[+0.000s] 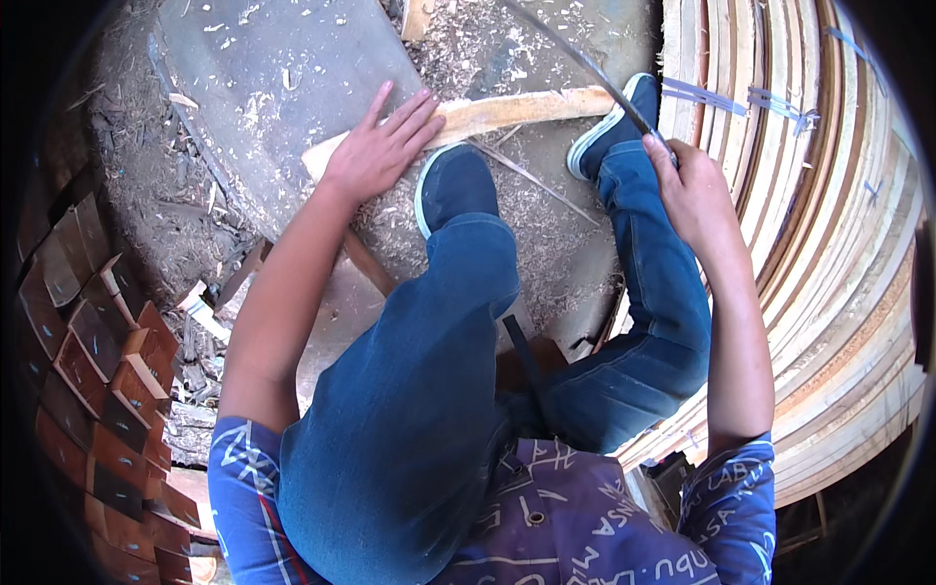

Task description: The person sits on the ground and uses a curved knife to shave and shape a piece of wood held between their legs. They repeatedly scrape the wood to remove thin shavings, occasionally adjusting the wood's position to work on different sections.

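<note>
Blue jeans [390, 409]: nearest the lens, left knee raised, with patterned shirt [565, 517] along the lower edge.
Stacked wooden blocks [73, 366]: far left, reddish brown, piled in stepped rows.
Grey slab [283, 49]: flat on the ground, strewn with pale wood shavings [448, 63].
Left hand [380, 146]: palm down on the strip's left part, with fingers extended and slightly apart, not wrapped round.
Curved wooden strip [517, 109]: across the slab, from beneath the left hand to the right shoe [641, 100]; left shoe [458, 180] just beside the lower edge.
Handling, judged: probably light, stiff and dry; liable to slide on shavings or splinter along the edges.
Hold points, judged: best near either end, clear of the rough top edge.
Long thin tool [582, 60]: dark, slanting up and left above the strip.
Right hand [697, 190]: fingers closed round the tool's lower end.
Bundled curved strips [780, 214]: far right, stacked, with blue ties [704, 96].
Containers: none made out.
</note>
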Demonstrator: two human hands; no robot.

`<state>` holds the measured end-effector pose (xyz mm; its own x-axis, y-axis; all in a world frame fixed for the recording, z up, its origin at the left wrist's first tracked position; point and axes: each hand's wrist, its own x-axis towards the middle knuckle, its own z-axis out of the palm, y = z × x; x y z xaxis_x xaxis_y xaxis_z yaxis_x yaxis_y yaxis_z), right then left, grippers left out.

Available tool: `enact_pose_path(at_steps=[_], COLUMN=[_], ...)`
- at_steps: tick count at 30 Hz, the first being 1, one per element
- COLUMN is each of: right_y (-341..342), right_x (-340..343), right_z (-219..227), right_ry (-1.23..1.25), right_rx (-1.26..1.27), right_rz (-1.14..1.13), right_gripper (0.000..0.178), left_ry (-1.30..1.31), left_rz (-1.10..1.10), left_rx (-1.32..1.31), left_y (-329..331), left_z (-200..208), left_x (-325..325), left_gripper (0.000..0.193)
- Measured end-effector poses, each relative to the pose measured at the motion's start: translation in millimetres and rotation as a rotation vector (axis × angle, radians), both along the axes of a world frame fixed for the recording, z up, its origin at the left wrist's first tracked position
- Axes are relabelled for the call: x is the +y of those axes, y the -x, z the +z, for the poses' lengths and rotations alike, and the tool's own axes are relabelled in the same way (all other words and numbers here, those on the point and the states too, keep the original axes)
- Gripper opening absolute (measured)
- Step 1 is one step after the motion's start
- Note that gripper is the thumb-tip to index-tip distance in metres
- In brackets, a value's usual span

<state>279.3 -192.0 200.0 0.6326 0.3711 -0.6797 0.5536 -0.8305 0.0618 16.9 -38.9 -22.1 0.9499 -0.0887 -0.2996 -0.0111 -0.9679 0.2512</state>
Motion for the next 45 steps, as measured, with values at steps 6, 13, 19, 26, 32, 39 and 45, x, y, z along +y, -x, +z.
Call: enact_pose_path(at_steps=[6, 13, 19, 26, 32, 39, 45], right_y=[3, -3, 5, -10, 7, 10, -13], right_x=[-38, -52, 2, -75, 8, -60, 4], right_z=[-19, -8, 2, -23, 15, -38, 11], right_ry=[-0.176, 0.139, -0.175, 0.183, -0.088, 0.341, -0.065], right_rx=[0.043, 0.026, 0.063, 0.016, 0.059, 0.13, 0.042], right_rz=[-0.114, -0.058, -0.154, -0.079, -0.081, -0.436, -0.006], right_gripper=[0.048, 0.053, 0.051, 0.052, 0.049, 0.054, 0.055], left_ry=[0.046, 0.049, 0.044, -0.01, 0.066, 0.061, 0.058], left_rz=[0.02, 0.015, 0.023, -0.039, 0.044, 0.009, 0.047], left_rx=[-0.025, -0.046, -0.024, -0.053, -0.069, -0.128, -0.065], left_y=[-2, 1, 1, -11, 5, -5, 3], left_z=[0, -6, 1, -1, -3, -9, -5], left_x=[-2, 0, -1, -6, -2, -9, -3], left_gripper=[0.055, 0.055, 0.052, 0.051, 0.05, 0.05, 0.049])
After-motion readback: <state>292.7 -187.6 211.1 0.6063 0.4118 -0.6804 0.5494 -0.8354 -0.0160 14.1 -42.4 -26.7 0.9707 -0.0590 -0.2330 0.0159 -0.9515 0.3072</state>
